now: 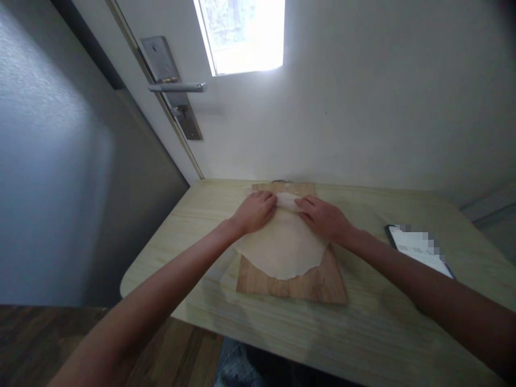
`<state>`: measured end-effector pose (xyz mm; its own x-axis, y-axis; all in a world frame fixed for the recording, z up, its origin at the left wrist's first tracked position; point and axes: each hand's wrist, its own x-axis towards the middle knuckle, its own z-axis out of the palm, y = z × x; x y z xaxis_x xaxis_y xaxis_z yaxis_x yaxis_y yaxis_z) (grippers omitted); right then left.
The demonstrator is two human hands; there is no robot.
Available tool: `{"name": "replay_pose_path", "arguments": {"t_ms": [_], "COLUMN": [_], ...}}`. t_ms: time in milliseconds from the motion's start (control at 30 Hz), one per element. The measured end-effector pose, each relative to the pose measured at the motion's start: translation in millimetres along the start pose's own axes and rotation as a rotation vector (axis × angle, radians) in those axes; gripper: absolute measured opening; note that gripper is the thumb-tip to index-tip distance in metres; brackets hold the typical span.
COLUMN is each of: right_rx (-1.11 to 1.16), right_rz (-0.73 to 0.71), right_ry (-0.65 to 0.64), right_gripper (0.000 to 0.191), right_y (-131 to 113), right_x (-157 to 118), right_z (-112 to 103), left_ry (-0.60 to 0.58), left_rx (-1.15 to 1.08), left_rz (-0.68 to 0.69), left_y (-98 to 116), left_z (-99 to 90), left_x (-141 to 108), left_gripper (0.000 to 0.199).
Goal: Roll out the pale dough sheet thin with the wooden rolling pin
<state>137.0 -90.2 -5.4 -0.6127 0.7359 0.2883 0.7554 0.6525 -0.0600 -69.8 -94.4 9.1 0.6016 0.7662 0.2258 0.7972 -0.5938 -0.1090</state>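
In the head view, a thin, pale sheet of dough (282, 247) lay on a wooden cutting board (292, 287), its near edge uneven and its sides reaching past the board's long edges; the far edge was turned up into a narrow fold or roll (287, 201), though which of the two could not be told. The left hand (256, 209) had its fingers bent closely over the left end of that turned-up edge; the right hand (323, 217) had hold of the right end, thumb and fingers drawn together around it; how firmly either pressed could not be told. A metal ring (281, 181) showed at the board's far end; the board rested on a light wood-grain table (193, 231) set against a white door (342, 118), which bore a metal lever handle (177, 87) on a lock plate (161, 59) and a bright glass pane (245, 32). Just beyond the right forearm lay a dark-edged smartphone (419, 251); its lit white screen carried writing too small and blurred to read, and part of it was pixelated.
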Motion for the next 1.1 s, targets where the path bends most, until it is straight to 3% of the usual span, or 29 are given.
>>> {"name": "replay_pose_path", "arguments": {"t_ms": [167,267,567,1100], "right_rx": [0.218,0.205,0.177,0.098], "right_rz": [0.227,0.282,0.190,0.052], "right_ry": [0.032,-0.043,-0.263,-0.161], "right_gripper": [0.032,0.038,0.050,0.048], "right_y": [17.2,29.0,40.7,41.9], "right_x": [26.9,49.3,77.4,71.8], "right_z": [6.8,12.6,31.5,29.6], "left_ry": [0.068,0.123,0.122,0.115], "left_rx": [-0.061,-0.109,-0.165,-0.167], "left_rz": [-0.098,-0.163,-0.215,-0.201], "left_y": [16.5,28.3,30.5,31.3], "left_z": [11.5,16.9,19.4,20.8], "left_x": [-0.6,-4.1,-7.0,-6.8], "left_gripper": [0.028,0.032,0.032,0.031]}}
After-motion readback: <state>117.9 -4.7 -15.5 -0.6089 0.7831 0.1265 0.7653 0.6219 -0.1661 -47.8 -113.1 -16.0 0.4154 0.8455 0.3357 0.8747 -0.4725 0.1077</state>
